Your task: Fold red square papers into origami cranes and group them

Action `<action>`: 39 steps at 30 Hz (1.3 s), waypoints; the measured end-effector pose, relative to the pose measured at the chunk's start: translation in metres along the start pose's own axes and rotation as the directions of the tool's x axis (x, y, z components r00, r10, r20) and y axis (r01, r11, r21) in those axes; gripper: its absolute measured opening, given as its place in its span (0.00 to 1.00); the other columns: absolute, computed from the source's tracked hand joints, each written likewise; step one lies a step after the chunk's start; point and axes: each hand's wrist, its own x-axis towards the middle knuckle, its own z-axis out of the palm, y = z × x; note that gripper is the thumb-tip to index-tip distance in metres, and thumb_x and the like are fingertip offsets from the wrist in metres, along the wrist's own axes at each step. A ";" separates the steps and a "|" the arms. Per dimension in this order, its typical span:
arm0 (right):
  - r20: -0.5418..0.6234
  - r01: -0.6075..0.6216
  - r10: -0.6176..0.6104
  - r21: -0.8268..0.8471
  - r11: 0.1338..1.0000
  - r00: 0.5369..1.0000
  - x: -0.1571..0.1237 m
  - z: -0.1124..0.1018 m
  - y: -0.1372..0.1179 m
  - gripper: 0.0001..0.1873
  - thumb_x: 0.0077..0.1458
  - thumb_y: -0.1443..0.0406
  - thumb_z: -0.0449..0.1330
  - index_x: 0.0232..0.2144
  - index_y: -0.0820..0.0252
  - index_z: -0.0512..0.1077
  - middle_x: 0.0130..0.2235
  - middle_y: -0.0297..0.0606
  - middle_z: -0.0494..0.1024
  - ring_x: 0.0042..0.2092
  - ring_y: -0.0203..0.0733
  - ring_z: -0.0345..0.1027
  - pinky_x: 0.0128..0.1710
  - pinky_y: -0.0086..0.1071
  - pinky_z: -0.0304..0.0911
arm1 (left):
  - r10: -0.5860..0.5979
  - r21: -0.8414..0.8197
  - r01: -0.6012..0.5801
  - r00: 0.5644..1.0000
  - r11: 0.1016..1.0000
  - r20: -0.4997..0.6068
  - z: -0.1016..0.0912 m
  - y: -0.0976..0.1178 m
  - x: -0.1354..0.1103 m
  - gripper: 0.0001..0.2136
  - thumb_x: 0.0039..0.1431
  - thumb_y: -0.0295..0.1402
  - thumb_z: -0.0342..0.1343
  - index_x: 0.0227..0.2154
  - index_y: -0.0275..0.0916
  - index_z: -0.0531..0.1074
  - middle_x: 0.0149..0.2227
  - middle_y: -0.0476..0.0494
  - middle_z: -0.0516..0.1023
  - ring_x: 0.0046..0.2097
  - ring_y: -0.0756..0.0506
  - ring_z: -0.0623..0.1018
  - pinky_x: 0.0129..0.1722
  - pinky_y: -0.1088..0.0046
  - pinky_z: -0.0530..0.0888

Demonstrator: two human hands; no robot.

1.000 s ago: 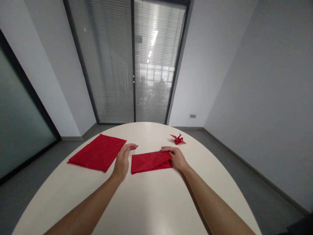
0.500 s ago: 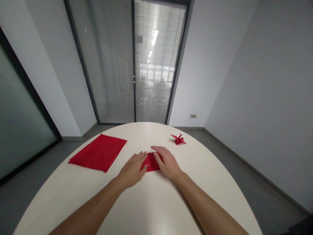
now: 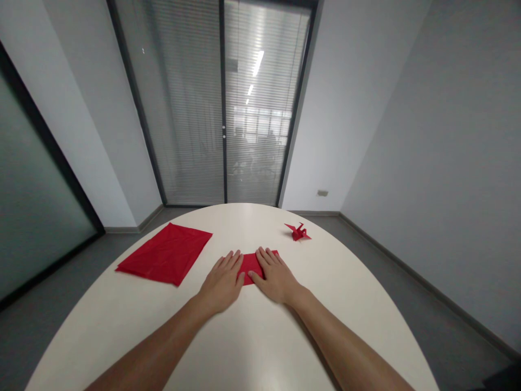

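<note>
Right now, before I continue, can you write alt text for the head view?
The left hand and right hand lie palm-down on red paper, thumbs toward each other, on a white, round-edged table. A red sheet lies left; a red origami crane sits beyond the right hand.

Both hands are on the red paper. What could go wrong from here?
1. The left hand and right hand cover much of the flat red paper rectangle, so a misaligned edge could go unnoticed.
2. The small red folded-paper crane sits beyond the right hand; a forward sweep might knock it.
</note>
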 end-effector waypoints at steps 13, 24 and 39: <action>-0.249 -0.176 0.163 -0.028 0.984 0.955 0.008 -0.002 0.015 0.34 0.58 0.53 0.59 0.62 0.65 0.67 0.65 0.56 0.65 0.66 0.63 0.56 0.66 0.54 0.47 | -0.033 -0.083 0.028 0.998 0.996 -0.053 -0.001 0.000 -0.001 0.25 0.67 0.41 0.46 0.64 0.37 0.64 0.68 0.34 0.61 0.69 0.36 0.60 0.67 0.51 0.57; -0.346 -0.036 0.105 0.199 0.979 0.932 0.012 -0.008 0.023 0.25 0.54 0.66 0.57 0.56 0.62 0.70 0.53 0.48 0.73 0.53 0.50 0.69 0.58 0.42 0.62 | -0.041 -0.061 0.035 0.993 0.998 -0.114 -0.002 0.001 -0.002 0.24 0.64 0.37 0.50 0.62 0.35 0.65 0.64 0.32 0.68 0.66 0.35 0.66 0.68 0.49 0.55; -0.414 0.287 0.065 0.727 0.624 0.908 0.016 -0.007 0.014 0.22 0.57 0.65 0.61 0.55 0.54 0.68 0.51 0.43 0.76 0.50 0.45 0.70 0.50 0.40 0.67 | -0.109 -0.135 0.060 0.913 0.989 -0.393 -0.022 0.004 0.004 0.18 0.64 0.34 0.53 0.55 0.40 0.71 0.47 0.40 0.80 0.49 0.39 0.77 0.62 0.49 0.64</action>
